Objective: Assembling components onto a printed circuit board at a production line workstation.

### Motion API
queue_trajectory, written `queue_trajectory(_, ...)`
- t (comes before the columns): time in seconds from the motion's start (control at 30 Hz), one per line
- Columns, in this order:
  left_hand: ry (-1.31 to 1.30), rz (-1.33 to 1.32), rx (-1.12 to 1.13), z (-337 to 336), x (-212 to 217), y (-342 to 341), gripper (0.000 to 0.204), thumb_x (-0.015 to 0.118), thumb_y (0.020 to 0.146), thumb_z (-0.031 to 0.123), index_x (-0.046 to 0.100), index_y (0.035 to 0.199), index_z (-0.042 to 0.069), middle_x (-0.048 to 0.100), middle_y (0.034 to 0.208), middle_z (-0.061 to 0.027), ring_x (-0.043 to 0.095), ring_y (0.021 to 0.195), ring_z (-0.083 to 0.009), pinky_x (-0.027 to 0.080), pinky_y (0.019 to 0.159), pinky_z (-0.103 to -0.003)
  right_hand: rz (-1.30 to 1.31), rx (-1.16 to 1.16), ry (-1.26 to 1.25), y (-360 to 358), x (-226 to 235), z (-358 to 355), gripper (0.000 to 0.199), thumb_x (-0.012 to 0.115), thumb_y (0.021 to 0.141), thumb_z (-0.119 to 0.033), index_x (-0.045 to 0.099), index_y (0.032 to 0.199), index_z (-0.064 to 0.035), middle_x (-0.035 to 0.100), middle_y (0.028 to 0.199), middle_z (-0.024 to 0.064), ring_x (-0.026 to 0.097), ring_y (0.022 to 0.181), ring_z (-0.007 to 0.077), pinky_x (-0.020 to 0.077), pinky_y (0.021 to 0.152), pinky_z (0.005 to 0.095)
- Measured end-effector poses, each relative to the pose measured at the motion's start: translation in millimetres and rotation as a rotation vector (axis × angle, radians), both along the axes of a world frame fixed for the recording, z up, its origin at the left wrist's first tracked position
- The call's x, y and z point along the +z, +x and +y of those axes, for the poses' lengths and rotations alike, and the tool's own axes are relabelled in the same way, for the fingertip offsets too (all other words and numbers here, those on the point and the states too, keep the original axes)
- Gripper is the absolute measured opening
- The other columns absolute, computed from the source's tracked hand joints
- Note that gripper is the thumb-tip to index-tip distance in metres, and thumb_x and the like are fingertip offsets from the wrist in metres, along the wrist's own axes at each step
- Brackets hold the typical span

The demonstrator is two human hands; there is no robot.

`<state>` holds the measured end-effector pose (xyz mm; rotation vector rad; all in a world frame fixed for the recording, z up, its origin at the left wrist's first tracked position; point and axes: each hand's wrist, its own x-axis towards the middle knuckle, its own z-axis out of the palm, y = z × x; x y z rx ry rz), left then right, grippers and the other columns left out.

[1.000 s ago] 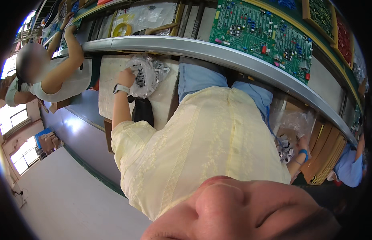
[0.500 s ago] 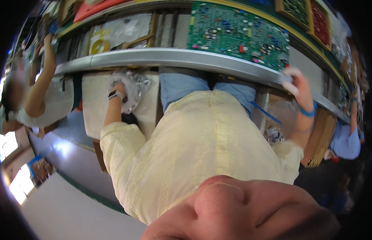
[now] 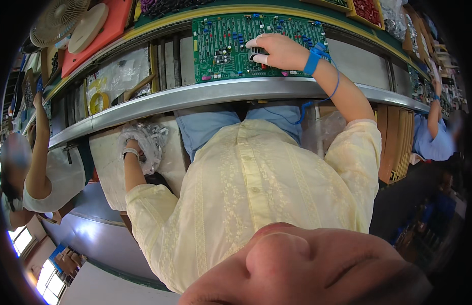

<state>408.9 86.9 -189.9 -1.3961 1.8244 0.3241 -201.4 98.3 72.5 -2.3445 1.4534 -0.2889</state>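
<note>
A large green circuit board [image 3: 210, 43] with many small parts lies on the work line in front of me. Over its middle, my right hand [image 3: 282, 51] pinches a small dark and silver electronic component [image 3: 258, 53] between white-covered fingertips. The component is at the board's surface; whether it is seated there I cannot make out. A blue wrist strap [image 3: 313, 60] with a coiled cord circles my right wrist. My left hand [image 3: 133, 148] reaches into a clear plastic bag [image 3: 153, 147] of silvery pieces at my left, its fingers hidden by the bag.
A metal rail [image 3: 195, 96] runs between me and the board. Yellow tape [image 3: 99, 102] lies to the left. Beyond stand a bin of red parts [image 3: 367, 11] and a fan [image 3: 58, 23]. Brown cardboard [image 3: 393, 142] stands at right. Other people work on both sides.
My right hand has moved left and away from me, from beyond the board's right end to its middle. My left hand stays in the bag. The whole view has shifted.
</note>
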Motion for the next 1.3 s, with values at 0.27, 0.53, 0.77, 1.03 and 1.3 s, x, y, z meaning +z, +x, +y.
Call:
queue_trajectory(0.27,0.199,-0.132,-0.126,-2.1,4.5,8.6,0.043,0.047,0.085,0.029,0.047,0.120,0.004,0.056,0.113,-0.0103,0.058,0.088,-0.0292,0.047,0.079,-0.036,0.054,0.033,0.076,9.1,5.3,-8.6,0.036,0.056,0.080,-0.021,0.054,0.112,-0.0037,0.056,0.102,0.0153,0.053,0.095,0.0324,0.0422,0.083,0.0400)
queue_trajectory(0.53,0.039,0.336,0.638,3.4,46.2,-26.4,0.037,0.054,0.078,0.024,0.055,0.110,0.004,0.062,0.097,-0.0134,0.061,0.079,-0.0258,0.050,0.068,-0.035,0.074,0.086,0.087,4.9,5.9,-13.7,0.038,0.058,0.078,-0.022,0.055,0.111,-0.0041,0.058,0.097,0.0163,0.055,0.093,0.0334,0.0436,0.080,0.0422)
queue_trajectory(0.77,0.001,-0.127,-0.181,14.7,89.4,-44.6,0.032,0.056,0.075,0.020,0.059,0.103,0.004,0.064,0.087,-0.0150,0.062,0.075,-0.0235,0.051,0.062,-0.034,0.120,0.088,0.098,11.5,1.8,-13.2,0.037,0.058,0.079,-0.019,0.053,0.113,-0.0039,0.056,0.102,0.0162,0.054,0.094,0.0331,0.0430,0.082,0.0401)
queue_trajectory(1.03,-0.493,0.773,0.915,44.8,205.4,-57.3,0.025,0.050,0.075,0.014,0.062,0.095,0.005,0.063,0.086,-0.0127,0.062,0.073,-0.0187,0.050,0.058,-0.029,0.066,0.065,0.096,5.3,5.2,-7.2,0.037,0.056,0.079,-0.018,0.053,0.113,-0.0027,0.056,0.103,0.0145,0.053,0.095,0.0314,0.0421,0.084,0.0377)
queue_trajectory(1.3,-0.216,1.619,0.852,-5.0,272.1,-228.7,0.023,0.048,0.086,0.011,0.057,0.106,0.005,0.060,0.096,-0.0058,0.059,0.070,-0.0118,0.048,0.054,-0.022,-0.078,-0.027,-0.327,6.9,6.1,11.8,0.034,0.061,0.077,-0.025,0.058,0.105,-0.0060,0.058,0.098,0.0124,0.054,0.090,0.0299,0.0438,0.080,0.0383)
